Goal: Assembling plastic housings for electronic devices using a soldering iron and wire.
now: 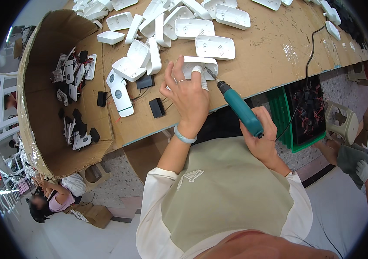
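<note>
My right hand (261, 138) is wrapped round the body of a teal electric screwdriver (241, 108). The screwdriver's bit reaches into a white plastic housing (201, 61) near the table edge. With a white-wrapped finger pressed inside that housing, my left hand (190, 97) steadies it; its other fingers are raised and bent. The left palm and fingers hide part of the housing, and whether a screw sits under the bit is too small to tell. Beside my left hand lie a black box-shaped part (156, 108) on wires and an assembled white device (122, 100).
Several white housings (194, 28) are heaped at the back of the table (274, 56). A cardboard box (41, 95) at the left holds assembled devices. A black cable (312, 52) runs over the edge by a green crate (279, 108). Other people sit at both sides.
</note>
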Demonstrator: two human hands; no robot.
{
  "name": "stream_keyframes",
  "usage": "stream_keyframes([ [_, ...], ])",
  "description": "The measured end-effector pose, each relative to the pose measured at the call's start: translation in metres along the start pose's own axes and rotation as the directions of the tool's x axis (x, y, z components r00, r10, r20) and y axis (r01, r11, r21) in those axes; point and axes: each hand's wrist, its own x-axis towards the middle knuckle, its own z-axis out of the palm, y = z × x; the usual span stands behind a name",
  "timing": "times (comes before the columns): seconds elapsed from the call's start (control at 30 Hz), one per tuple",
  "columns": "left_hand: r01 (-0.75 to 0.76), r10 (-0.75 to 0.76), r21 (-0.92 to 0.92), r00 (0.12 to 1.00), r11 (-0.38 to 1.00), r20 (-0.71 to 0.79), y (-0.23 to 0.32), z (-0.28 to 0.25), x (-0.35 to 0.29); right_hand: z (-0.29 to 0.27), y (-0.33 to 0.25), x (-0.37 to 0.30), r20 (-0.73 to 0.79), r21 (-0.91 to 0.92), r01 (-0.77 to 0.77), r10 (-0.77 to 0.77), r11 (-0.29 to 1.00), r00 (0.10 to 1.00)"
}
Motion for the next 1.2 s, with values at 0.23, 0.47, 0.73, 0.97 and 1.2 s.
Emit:
stream_keyframes([
  [0.23, 0.001, -0.001, 0.004, 1.0, 1.0, -0.012, 0.001, 0.001, 0.001, -0.001, -0.001, 0.001, -0.04, -0.005, 0.078, -0.079, 0.997, 0.996],
  [0.47, -0.01, 0.011, 0.013, 1.0, 1.0, -0.027, 0.001, 0.001, 0.001, -0.016, -0.006, -0.009, -0.126, 0.064, 0.011, -0.003, 0.998, 0.992],
  [0.73, -0.017, 0.017, 0.01, 1.0, 1.0, -0.01, 0.004, -0.016, 0.001, -0.02, -0.003, -0.016, -0.133, 0.114, -0.066, 0.081, 0.991, 0.988],
  [0.97, 0.238, -0.22, -0.262, 0.971, 0.935, 0.096, -0.038, -0.055, -0.011, -0.021, 0.007, -0.023, -0.214, 0.184, -0.06, 0.1, 0.981, 0.972],
  [1.2, 0.247, -0.17, -0.283, 0.947, 0.927, 0.272, -0.03, -0.039, 0.001, -0.017, 0.002, -0.019, -0.159, 0.201, -0.054, 0.088, 0.978, 0.983],
])
